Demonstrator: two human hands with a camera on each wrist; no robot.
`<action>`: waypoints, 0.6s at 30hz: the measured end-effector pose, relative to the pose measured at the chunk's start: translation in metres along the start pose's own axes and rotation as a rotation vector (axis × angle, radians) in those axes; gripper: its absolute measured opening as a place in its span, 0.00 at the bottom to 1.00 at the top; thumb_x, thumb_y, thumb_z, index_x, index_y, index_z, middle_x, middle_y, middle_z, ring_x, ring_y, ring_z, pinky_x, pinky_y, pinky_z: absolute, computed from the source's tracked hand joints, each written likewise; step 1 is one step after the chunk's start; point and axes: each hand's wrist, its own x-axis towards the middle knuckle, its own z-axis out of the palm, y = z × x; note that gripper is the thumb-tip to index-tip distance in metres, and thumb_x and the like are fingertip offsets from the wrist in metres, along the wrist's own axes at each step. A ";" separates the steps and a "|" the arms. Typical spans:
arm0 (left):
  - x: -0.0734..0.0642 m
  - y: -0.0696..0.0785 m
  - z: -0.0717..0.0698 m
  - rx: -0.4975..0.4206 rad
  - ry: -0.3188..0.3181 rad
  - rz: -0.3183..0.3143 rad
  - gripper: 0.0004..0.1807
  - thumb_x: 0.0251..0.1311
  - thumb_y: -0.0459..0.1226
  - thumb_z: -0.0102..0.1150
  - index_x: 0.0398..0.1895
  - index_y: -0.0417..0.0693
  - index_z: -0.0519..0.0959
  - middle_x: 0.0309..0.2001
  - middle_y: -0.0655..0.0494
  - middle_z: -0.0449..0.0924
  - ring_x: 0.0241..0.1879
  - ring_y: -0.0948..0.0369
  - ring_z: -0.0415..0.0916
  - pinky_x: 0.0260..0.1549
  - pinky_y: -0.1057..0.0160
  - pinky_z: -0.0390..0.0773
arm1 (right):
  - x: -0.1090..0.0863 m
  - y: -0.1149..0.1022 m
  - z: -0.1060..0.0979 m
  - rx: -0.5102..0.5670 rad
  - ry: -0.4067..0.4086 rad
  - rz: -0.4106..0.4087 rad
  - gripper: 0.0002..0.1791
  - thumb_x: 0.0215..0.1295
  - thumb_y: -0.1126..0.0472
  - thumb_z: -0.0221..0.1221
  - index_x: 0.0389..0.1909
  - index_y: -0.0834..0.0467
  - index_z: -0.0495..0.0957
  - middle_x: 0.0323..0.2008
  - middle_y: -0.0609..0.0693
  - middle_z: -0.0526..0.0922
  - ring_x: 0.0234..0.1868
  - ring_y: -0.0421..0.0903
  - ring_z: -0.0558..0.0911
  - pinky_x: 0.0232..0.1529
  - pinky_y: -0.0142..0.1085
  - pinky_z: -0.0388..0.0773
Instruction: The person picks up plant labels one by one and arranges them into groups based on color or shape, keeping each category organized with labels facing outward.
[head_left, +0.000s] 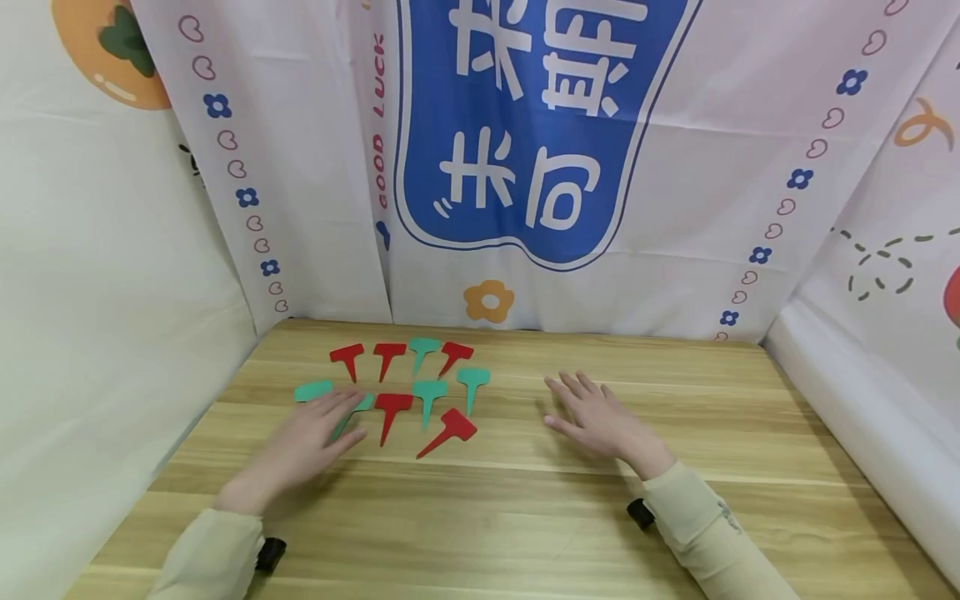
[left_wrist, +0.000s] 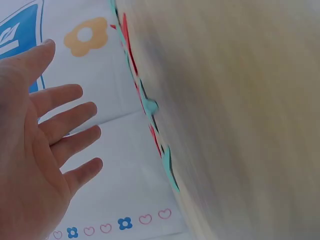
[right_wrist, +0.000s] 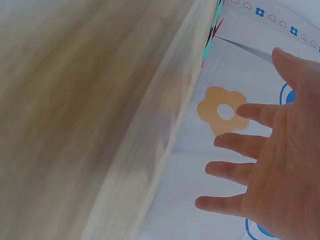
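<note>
Several flat T-shaped plant labels, some red and some green, lie at the table's back left. My left hand (head_left: 311,442) is over the left end of the group, fingers extended, and partly covers a green label (head_left: 364,403); another green label (head_left: 313,391) shows just beyond its fingers. In the left wrist view that hand (left_wrist: 45,120) is empty, fingers spread. To the right of the labels, my right hand (head_left: 596,419) hovers with spread fingers and nothing in it. The nearest label to it is a red label (head_left: 456,427), lying at a slant.
The wood-grain table (head_left: 510,525) ends at the back against a white printed curtain (head_left: 322,167) with a blue panel. White cloth walls rise at left and right. A black wrist strap (head_left: 641,513) shows by the right sleeve.
</note>
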 end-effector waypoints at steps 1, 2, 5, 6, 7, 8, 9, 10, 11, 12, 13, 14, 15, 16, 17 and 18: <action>-0.002 -0.001 -0.001 0.004 0.001 0.004 0.32 0.63 0.49 0.56 0.66 0.42 0.67 0.66 0.43 0.67 0.65 0.43 0.63 0.62 0.41 0.63 | 0.001 -0.001 0.000 0.000 -0.006 0.000 0.38 0.69 0.35 0.41 0.74 0.49 0.50 0.73 0.59 0.53 0.73 0.63 0.51 0.66 0.66 0.50; -0.004 -0.003 -0.001 0.006 0.001 0.007 0.31 0.63 0.48 0.56 0.65 0.42 0.68 0.65 0.42 0.68 0.65 0.43 0.63 0.62 0.40 0.63 | 0.001 -0.002 0.000 -0.003 -0.012 -0.002 0.38 0.69 0.35 0.41 0.74 0.49 0.50 0.73 0.59 0.53 0.73 0.63 0.51 0.66 0.66 0.50; -0.011 -0.007 -0.004 0.008 -0.002 0.016 0.31 0.62 0.47 0.58 0.64 0.41 0.68 0.64 0.41 0.69 0.64 0.42 0.64 0.61 0.40 0.64 | 0.003 -0.003 0.000 -0.008 -0.039 -0.006 0.38 0.69 0.34 0.40 0.74 0.48 0.49 0.73 0.58 0.54 0.73 0.62 0.52 0.66 0.65 0.50; -0.013 -0.009 -0.005 0.006 -0.003 0.017 0.30 0.62 0.46 0.58 0.64 0.41 0.68 0.64 0.41 0.69 0.64 0.42 0.64 0.61 0.40 0.64 | 0.003 -0.004 -0.001 -0.009 -0.048 -0.006 0.38 0.69 0.34 0.40 0.74 0.48 0.49 0.73 0.57 0.54 0.73 0.62 0.52 0.67 0.64 0.51; -0.015 -0.010 -0.006 0.007 -0.004 0.017 0.30 0.62 0.46 0.58 0.64 0.41 0.68 0.64 0.41 0.68 0.64 0.42 0.64 0.61 0.40 0.64 | 0.004 -0.005 -0.001 -0.008 -0.052 -0.010 0.38 0.69 0.34 0.40 0.74 0.48 0.49 0.73 0.57 0.54 0.73 0.62 0.53 0.67 0.64 0.51; -0.017 -0.012 -0.007 0.009 -0.004 0.019 0.30 0.62 0.46 0.58 0.64 0.41 0.68 0.65 0.41 0.68 0.64 0.42 0.64 0.60 0.40 0.65 | 0.005 -0.005 -0.001 -0.008 -0.054 -0.012 0.38 0.69 0.34 0.40 0.74 0.48 0.49 0.73 0.57 0.55 0.73 0.61 0.53 0.67 0.64 0.51; -0.019 -0.013 -0.008 0.009 -0.001 0.022 0.30 0.62 0.46 0.58 0.64 0.41 0.69 0.65 0.42 0.68 0.64 0.42 0.65 0.60 0.40 0.65 | 0.006 -0.005 -0.001 -0.010 -0.057 -0.013 0.38 0.69 0.34 0.39 0.74 0.48 0.49 0.73 0.56 0.55 0.73 0.61 0.53 0.67 0.63 0.51; -0.021 -0.015 -0.009 0.009 0.004 0.025 0.30 0.62 0.46 0.58 0.64 0.42 0.69 0.65 0.42 0.67 0.64 0.42 0.65 0.60 0.40 0.65 | 0.007 -0.006 -0.001 -0.009 -0.057 -0.016 0.38 0.69 0.34 0.40 0.74 0.48 0.49 0.73 0.56 0.55 0.73 0.60 0.54 0.67 0.63 0.52; -0.023 -0.017 -0.010 0.012 0.009 0.033 0.29 0.61 0.45 0.59 0.64 0.42 0.69 0.65 0.42 0.67 0.63 0.42 0.66 0.59 0.41 0.66 | 0.008 -0.006 0.000 -0.007 -0.056 -0.019 0.38 0.69 0.34 0.40 0.74 0.48 0.49 0.72 0.56 0.56 0.73 0.60 0.54 0.67 0.63 0.52; -0.025 -0.019 -0.010 0.017 0.016 0.040 0.29 0.61 0.45 0.59 0.63 0.42 0.70 0.65 0.43 0.68 0.62 0.42 0.67 0.59 0.41 0.67 | 0.009 -0.007 0.000 -0.001 -0.055 -0.022 0.38 0.69 0.34 0.40 0.74 0.49 0.50 0.72 0.56 0.57 0.73 0.60 0.54 0.67 0.63 0.52; -0.027 -0.020 -0.010 0.024 0.024 0.050 0.29 0.61 0.45 0.59 0.63 0.42 0.70 0.65 0.43 0.68 0.61 0.42 0.68 0.58 0.41 0.68 | 0.010 -0.007 0.001 0.001 -0.055 -0.026 0.38 0.69 0.34 0.40 0.74 0.49 0.50 0.72 0.56 0.57 0.72 0.60 0.54 0.67 0.63 0.52; -0.029 -0.022 -0.011 0.028 0.032 0.056 0.28 0.60 0.45 0.60 0.62 0.42 0.71 0.64 0.42 0.69 0.60 0.42 0.69 0.57 0.41 0.68 | 0.011 -0.008 0.001 0.000 -0.056 -0.031 0.38 0.69 0.34 0.40 0.74 0.49 0.50 0.72 0.57 0.57 0.72 0.60 0.55 0.67 0.62 0.52; -0.031 -0.024 -0.011 0.028 0.038 0.058 0.28 0.60 0.45 0.60 0.62 0.42 0.72 0.63 0.42 0.70 0.60 0.41 0.70 0.57 0.40 0.69 | 0.012 -0.009 0.002 -0.004 -0.057 -0.036 0.38 0.69 0.34 0.40 0.74 0.49 0.51 0.72 0.56 0.58 0.72 0.60 0.55 0.67 0.62 0.53; -0.032 -0.026 -0.011 0.030 0.044 0.058 0.28 0.60 0.45 0.60 0.61 0.42 0.72 0.62 0.41 0.71 0.59 0.41 0.70 0.56 0.40 0.69 | 0.013 -0.010 0.002 -0.006 -0.057 -0.039 0.38 0.69 0.34 0.40 0.74 0.49 0.51 0.71 0.56 0.59 0.72 0.60 0.56 0.68 0.61 0.53; -0.034 -0.028 -0.011 0.029 0.045 0.056 0.28 0.60 0.45 0.60 0.61 0.41 0.72 0.61 0.41 0.72 0.59 0.40 0.70 0.56 0.40 0.69 | 0.015 -0.010 0.004 -0.010 -0.057 -0.044 0.38 0.69 0.34 0.40 0.73 0.50 0.52 0.71 0.56 0.59 0.72 0.59 0.57 0.68 0.60 0.53; -0.035 -0.030 -0.011 0.028 0.045 0.050 0.28 0.61 0.45 0.59 0.61 0.41 0.72 0.61 0.40 0.72 0.58 0.40 0.70 0.56 0.40 0.69 | 0.016 -0.011 0.004 -0.015 -0.056 -0.047 0.38 0.69 0.34 0.40 0.73 0.50 0.52 0.71 0.56 0.60 0.72 0.59 0.57 0.68 0.60 0.54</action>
